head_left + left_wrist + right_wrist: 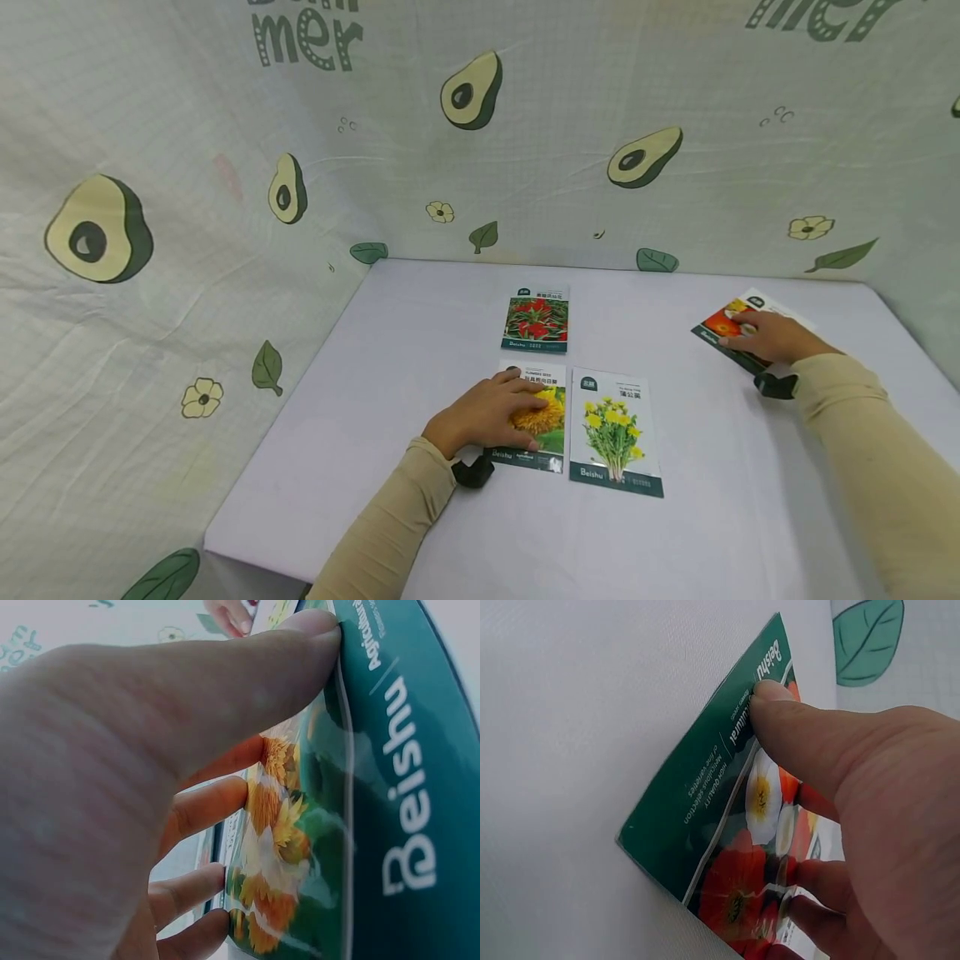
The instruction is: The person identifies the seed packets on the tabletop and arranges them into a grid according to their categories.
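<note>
My left hand (491, 414) rests on a seed packet with an orange-yellow sunflower picture (551, 417), thumb near its green lower band and fingertips on the picture. At the right, my right hand (776, 336) lies over a seed packet with red and white poppies (735, 892), which sits at a slant. Its thumb (810, 731) presses near the green band while the other fingers touch the picture side. Beside the sunflower packet is a dandelion seed packet (615, 429) with yellow blooms. Behind it lies a red-flower seed packet (536, 321).
A white-covered table (420, 333) carries all the packets. Pale cloth (555, 208) printed with avocados and leaves hangs along its back and left side. Dark wrist camera mounts (474, 472) sit beneath both wrists.
</note>
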The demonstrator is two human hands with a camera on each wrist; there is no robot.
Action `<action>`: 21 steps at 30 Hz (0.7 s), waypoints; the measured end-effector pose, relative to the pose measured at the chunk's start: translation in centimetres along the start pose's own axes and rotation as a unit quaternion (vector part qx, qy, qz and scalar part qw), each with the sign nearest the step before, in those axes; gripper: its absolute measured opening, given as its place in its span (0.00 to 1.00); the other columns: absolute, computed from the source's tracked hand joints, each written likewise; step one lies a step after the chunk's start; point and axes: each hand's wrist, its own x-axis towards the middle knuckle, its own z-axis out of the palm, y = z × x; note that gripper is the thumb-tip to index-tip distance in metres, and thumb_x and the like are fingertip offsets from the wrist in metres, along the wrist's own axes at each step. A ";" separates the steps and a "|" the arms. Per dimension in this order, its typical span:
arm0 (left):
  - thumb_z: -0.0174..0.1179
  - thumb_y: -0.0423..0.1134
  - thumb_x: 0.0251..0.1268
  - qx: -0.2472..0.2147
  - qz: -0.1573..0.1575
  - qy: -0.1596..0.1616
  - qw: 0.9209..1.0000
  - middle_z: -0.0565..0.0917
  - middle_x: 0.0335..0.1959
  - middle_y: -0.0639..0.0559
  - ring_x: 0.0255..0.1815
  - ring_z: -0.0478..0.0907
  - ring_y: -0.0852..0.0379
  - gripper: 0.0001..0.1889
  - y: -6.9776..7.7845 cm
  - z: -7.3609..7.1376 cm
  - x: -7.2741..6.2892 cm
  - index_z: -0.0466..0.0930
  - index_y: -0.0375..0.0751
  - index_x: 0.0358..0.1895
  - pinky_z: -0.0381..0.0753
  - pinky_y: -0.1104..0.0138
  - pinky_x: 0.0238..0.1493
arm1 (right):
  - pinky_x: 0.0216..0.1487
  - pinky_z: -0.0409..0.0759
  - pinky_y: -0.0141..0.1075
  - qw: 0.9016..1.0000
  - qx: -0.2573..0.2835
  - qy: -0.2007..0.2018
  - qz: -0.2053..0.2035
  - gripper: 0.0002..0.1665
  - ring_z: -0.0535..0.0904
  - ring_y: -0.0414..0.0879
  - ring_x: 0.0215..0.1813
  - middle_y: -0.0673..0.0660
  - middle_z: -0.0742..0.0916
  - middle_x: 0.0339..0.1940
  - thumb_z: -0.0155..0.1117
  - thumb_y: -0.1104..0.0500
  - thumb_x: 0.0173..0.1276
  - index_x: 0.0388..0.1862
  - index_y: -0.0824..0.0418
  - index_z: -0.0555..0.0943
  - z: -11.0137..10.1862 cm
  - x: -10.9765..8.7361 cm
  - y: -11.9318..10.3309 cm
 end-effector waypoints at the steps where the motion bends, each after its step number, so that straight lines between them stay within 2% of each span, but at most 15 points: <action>1: 0.64 0.66 0.60 -0.001 0.000 0.000 1.000 0.63 0.76 0.64 0.80 0.50 0.49 0.36 0.0 0.0 0.0 0.72 0.61 0.72 0.58 0.51 0.74 | 0.59 0.63 0.74 1.000 0.001 0.000 -0.001 0.56 0.62 0.81 0.60 0.87 0.63 0.64 0.58 0.31 0.70 0.70 0.79 0.58 0.0 0.0 -0.1; 4: 0.64 0.66 0.60 -0.005 -0.001 0.000 1.000 0.63 0.76 0.64 0.80 0.50 0.49 0.36 0.0 0.0 0.0 0.72 0.61 0.72 0.57 0.50 0.74 | 0.60 0.62 0.74 1.000 0.003 -0.002 -0.003 0.56 0.61 0.81 0.61 0.87 0.63 0.64 0.58 0.32 0.70 0.70 0.80 0.58 0.1 0.0 -0.1; 11: 0.64 0.65 0.61 -0.008 -0.003 0.001 1.000 0.63 0.76 0.64 0.80 0.50 0.49 0.36 0.1 -0.1 -0.1 0.72 0.61 0.72 0.58 0.50 0.74 | 0.61 0.60 0.74 1.000 0.012 -0.006 -0.008 0.60 0.60 0.82 0.62 0.86 0.61 0.66 0.55 0.28 0.69 0.71 0.79 0.57 0.4 0.3 -0.3; 21: 0.64 0.65 0.61 -0.008 -0.002 0.003 1.000 0.64 0.76 0.64 0.80 0.50 0.49 0.36 0.1 0.0 -0.1 0.72 0.61 0.72 0.57 0.50 0.74 | 0.63 0.60 0.73 1.000 0.003 0.000 -0.029 0.53 0.60 0.81 0.64 0.86 0.62 0.66 0.57 0.35 0.71 0.70 0.80 0.59 0.5 0.7 -1.1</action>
